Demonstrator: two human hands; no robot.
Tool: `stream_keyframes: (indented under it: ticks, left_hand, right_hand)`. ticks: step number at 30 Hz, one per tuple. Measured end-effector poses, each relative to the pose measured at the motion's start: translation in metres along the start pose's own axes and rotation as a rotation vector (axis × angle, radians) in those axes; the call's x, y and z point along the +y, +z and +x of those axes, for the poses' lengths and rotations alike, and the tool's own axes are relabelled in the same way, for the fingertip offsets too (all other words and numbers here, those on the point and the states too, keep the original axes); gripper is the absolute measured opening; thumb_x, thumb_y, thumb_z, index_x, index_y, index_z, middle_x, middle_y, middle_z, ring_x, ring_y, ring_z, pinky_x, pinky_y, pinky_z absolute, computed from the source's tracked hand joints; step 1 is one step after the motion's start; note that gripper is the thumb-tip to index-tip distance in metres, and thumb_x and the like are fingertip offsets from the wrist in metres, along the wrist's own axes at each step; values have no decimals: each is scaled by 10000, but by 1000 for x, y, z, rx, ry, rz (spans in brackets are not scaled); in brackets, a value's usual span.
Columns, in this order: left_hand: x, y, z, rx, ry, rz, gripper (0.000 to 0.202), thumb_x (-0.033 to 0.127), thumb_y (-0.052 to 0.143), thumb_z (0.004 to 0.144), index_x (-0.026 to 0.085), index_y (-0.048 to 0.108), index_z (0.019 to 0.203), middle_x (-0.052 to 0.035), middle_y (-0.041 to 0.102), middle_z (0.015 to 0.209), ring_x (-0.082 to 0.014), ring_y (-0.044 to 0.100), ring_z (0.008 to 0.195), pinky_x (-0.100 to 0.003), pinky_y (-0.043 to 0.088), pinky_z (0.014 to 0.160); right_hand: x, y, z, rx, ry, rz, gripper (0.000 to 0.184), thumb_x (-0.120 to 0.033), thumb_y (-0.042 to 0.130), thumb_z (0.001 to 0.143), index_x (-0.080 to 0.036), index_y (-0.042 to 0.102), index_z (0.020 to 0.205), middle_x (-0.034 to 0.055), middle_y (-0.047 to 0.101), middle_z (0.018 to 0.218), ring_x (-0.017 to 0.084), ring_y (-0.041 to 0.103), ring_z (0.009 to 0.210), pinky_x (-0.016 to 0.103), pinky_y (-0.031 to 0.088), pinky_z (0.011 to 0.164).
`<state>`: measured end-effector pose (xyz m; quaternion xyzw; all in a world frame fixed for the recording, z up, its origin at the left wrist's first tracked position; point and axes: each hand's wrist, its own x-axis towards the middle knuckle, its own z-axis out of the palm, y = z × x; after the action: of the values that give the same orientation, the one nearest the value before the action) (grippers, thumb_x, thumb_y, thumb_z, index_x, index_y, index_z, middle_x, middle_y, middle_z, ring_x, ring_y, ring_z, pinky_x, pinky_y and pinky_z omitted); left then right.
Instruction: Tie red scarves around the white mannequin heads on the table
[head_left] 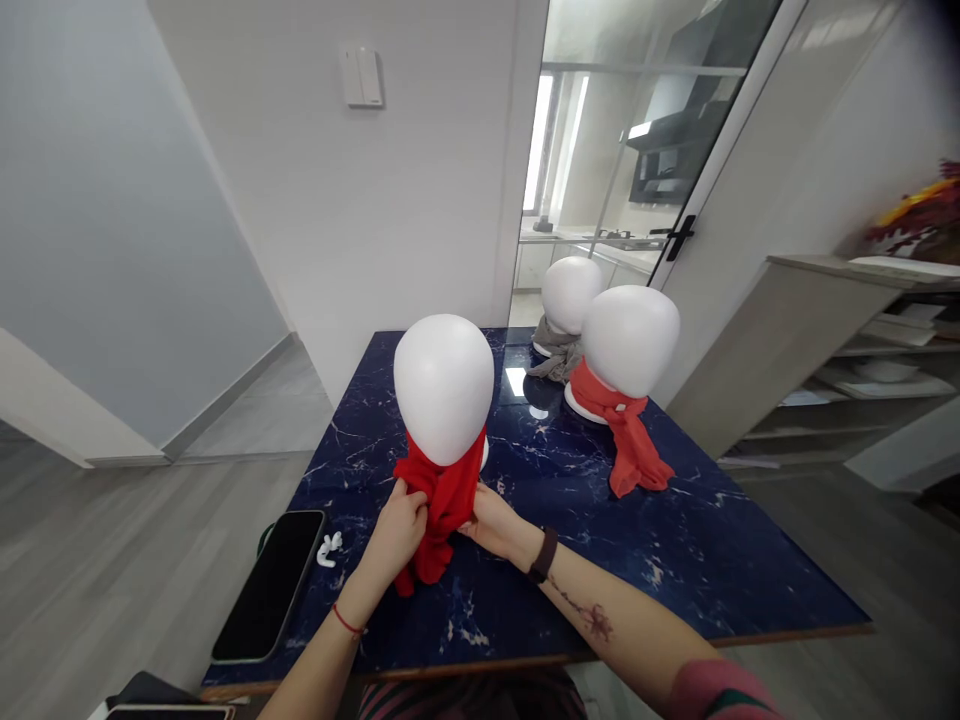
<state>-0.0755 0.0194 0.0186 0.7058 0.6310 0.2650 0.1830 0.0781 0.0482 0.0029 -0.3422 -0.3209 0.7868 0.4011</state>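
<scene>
A white mannequin head (444,385) stands upright near the middle of the table, a bright red scarf (448,500) wrapped about its neck. The scarf's loose ends hang down in front onto the tabletop. On the scarf's left side, my left hand (401,525) is closed with its fingers pinching the cloth. My right hand (493,522) grips the right edge of the same scarf, and part of its fingers is hidden behind the fabric.
Farther right stands a white head (631,340) with a coral-red scarf (636,445); behind it, another head (571,293) wears a grey scarf (556,358). A phone (271,585) and white earbuds (329,548) lie left on the blue marbled table (547,590). Shelves (847,350) stand right.
</scene>
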Motion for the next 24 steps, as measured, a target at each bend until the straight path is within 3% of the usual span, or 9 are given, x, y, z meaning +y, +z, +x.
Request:
stream_keyframes:
  ticks: [2,5,7,9,11,13,18,21,24]
  left_hand:
    - [2,0,3,-26,29,81,273,84,381,766,165,596,618,-94,502,885,-190,522,820,-346,445,821]
    - [4,-2,7,-45,59,105,282,56,387,752,159,626,644,-118,517,919,-221,509,916,-377,427,878]
    - [5,-4,9,-65,76,64,275,52,392,745,164,619,637,-115,520,924,-219,507,930,-376,427,890]
    - [6,-6,11,-81,71,19,252,52,403,724,167,599,614,-102,518,899,-208,513,892,-372,434,882]
    - [8,-10,10,-93,55,-45,210,52,431,683,166,595,619,-87,522,880,-202,516,863,-371,440,874]
    - [10,-14,8,-121,61,-149,198,57,470,640,163,629,689,-76,540,902,-203,521,890,-370,433,896]
    - [4,-21,0,-160,47,-363,456,96,576,596,207,649,1032,-58,554,1039,-210,535,1019,-374,382,991]
    - [-7,-18,-4,-112,13,-426,558,99,574,605,199,568,1154,-83,533,1145,-219,549,1055,-380,417,960]
    - [-13,-12,-7,22,-31,-357,570,86,515,641,157,490,1206,-120,526,1171,-214,584,995,-383,455,898]
  right_hand:
    - [1,-1,4,-8,-86,-209,148,-191,564,695,-158,635,821,-22,574,589,86,464,504,225,439,538]
    - [-1,-4,7,-58,-399,-549,291,-173,512,732,-182,670,976,23,664,772,156,588,734,335,492,778]
    - [-4,-6,5,-117,-629,-735,362,-166,487,766,-213,640,1091,48,660,1038,194,572,1018,404,400,977]
    - [-5,-7,2,-168,-750,-909,432,-154,477,783,-231,578,1195,54,572,1240,201,474,1200,424,306,1065]
    - [-4,-9,0,-199,-762,-1072,485,-131,484,777,-226,528,1251,63,524,1305,203,432,1249,417,302,1073]
    - [-2,-11,1,-177,-754,-1179,458,-112,489,773,-205,544,1218,78,566,1246,208,483,1194,398,357,1033]
    - [-2,-17,-2,121,-711,-1338,201,-129,493,791,-144,646,921,100,642,921,195,595,831,322,484,788]
    - [-6,-18,-10,240,-709,-1402,197,-171,560,755,-138,652,926,115,604,943,209,568,845,327,481,764]
    - [-8,-14,-18,193,-792,-1295,166,-211,611,732,-162,671,879,107,573,1025,215,534,957,326,459,829]
